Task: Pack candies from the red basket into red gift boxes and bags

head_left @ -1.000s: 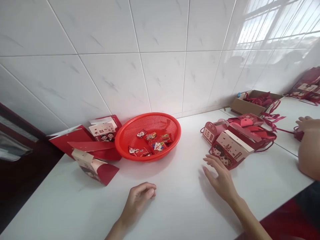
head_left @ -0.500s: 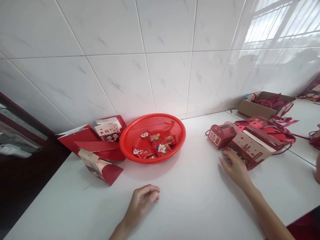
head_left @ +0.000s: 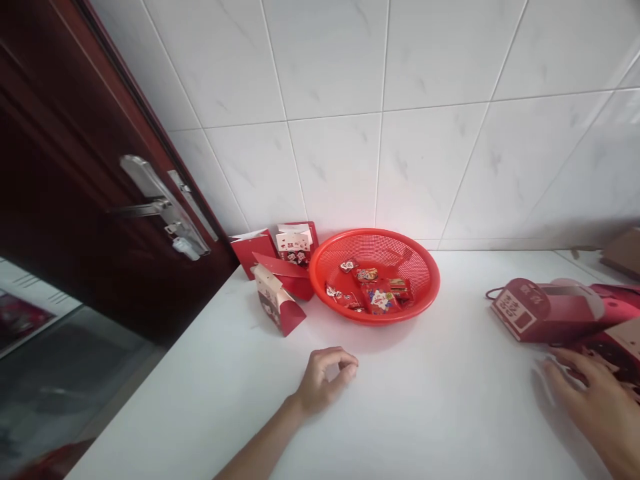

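Note:
My left hand (head_left: pixel 327 381) rests on the white table (head_left: pixel 425 407), loosely curled with thumb and fingertips close together and nothing visible in it. Beyond it sits a red plastic basket (head_left: pixel 320 293) holding several wrapped sweets (head_left: pixel 383 297). At the right edge, my right hand (head_left: pixel 595 403) lies with fingers stretched out, against or just beside a red and cream gift box (head_left: pixel 625 340) that is cut off by the frame. A smaller red gift box (head_left: pixel 545 313) with a cord handle stands just past those fingertips.
Left of the basket are several red and cream paper boxes, one tilted box (head_left: pixel 277 300) in front. A tiled wall (head_left: pixel 335 173) borders the table at the back. A dark red door with a metal handle (head_left: pixel 160 207) is at the left. A cardboard box (head_left: pixel 623 252) shows at far right.
The view has swung left, bringing the door into sight and shifting the basket and boxes rightward in the picture. Both hands keep about the same pose and place on the table.

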The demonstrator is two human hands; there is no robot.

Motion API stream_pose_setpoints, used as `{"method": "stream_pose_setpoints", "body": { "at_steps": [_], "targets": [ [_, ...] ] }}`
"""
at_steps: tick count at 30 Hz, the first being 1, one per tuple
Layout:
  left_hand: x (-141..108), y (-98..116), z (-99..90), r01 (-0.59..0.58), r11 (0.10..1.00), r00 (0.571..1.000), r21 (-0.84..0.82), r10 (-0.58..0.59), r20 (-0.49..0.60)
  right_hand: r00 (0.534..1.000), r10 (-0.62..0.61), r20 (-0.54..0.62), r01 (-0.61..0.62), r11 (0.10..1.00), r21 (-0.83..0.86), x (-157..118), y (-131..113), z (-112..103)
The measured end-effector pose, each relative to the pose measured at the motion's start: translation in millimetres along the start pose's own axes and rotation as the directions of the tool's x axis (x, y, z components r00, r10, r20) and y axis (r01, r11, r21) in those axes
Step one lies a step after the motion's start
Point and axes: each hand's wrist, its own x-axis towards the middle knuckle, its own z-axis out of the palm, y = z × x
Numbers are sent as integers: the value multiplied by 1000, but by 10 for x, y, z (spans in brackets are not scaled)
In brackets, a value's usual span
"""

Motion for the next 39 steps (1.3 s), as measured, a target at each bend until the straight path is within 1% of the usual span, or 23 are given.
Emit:
{"method": "stream_pose_setpoints", "body": {
  "at_steps": [2,4,5,6,8,9,10,12,15,17,19,21,23,26,28,29,30,32,34,36,37,38,39],
  "targets": [
    [-2,25,-100,-137,984,980,112,151,-126,998,-11,57,12,1000,-7,-25,-110,-12],
    [9,54,-222,-212,950,915,228,275,-297,996,-62,70,62,998,1,-67,-238,-5],
    [24,67,-287,-209,938,864,275,309,-398,993,-106,60,105,994,12,-95,-309,10],
    [44,76,-351,-183,933,799,309,324,-507,985,-162,51,161,987,24,-126,-384,32],
    [100,74,-471,-118,938,647,325,321,-692,957,-287,36,285,957,62,-196,-550,94],
    [133,60,-523,-96,944,583,316,310,-750,937,-348,34,344,935,89,-233,-644,131],
    [164,37,-570,-78,950,546,301,294,-785,915,-403,26,397,909,123,-270,-745,169],
    [220,-32,-644,-9,962,522,272,236,-820,870,-492,36,474,854,214,-346,-965,244],
    [270,-156,-721,147,959,502,241,138,-854,805,-586,95,516,770,376,-486,-1297,344],
    [283,-219,-761,189,952,491,239,119,-863,763,-636,116,514,705,488,-603,-1469,400],
    [287,-247,-800,190,951,483,242,124,-867,734,-666,133,490,655,576,-732,-1569,444],
    [285,-241,-845,175,955,467,239,133,-874,719,-676,162,455,634,625,-849,-1594,472],
    [275,-209,-903,155,963,432,222,137,-892,712,-675,195,423,634,648,-932,-1564,483],
    [239,-137,-1029,113,978,339,177,130,-932,719,-656,228,389,653,650,-968,-1491,480],
    [206,-81,-1118,71,989,294,130,104,-950,732,-638,239,375,671,640,-944,-1458,477],
    [190,-52,-1152,46,994,292,98,80,-953,740,-629,240,371,678,635,-925,-1450,477],
    [175,-21,-1170,22,998,306,61,51,-951,747,-620,239,366,684,631,-906,-1446,477],
    [156,42,-1143,-16,1000,376,-22,-14,-926,761,-603,239,352,693,630,-875,-1449,476],
    [153,103,-1010,-33,995,476,-97,-70,-877,770,-583,259,320,703,635,-865,-1463,465],
    [161,160,-783,-33,987,591,-156,-107,-800,765,-566,306,268,712,649,-876,-1485,444],
    [165,184,-647,-32,982,657,-188,-121,-744,755,-563,335,239,713,659,-887,-1498,431],
    [167,207,-506,-31,971,771,-238,-128,-623,741,-564,365,210,710,672,-899,-1511,420],
    [166,226,-368,-25,967,815,-253,-127,-565,725,-568,391,183,705,685,-912,-1525,411]
  ]
}}
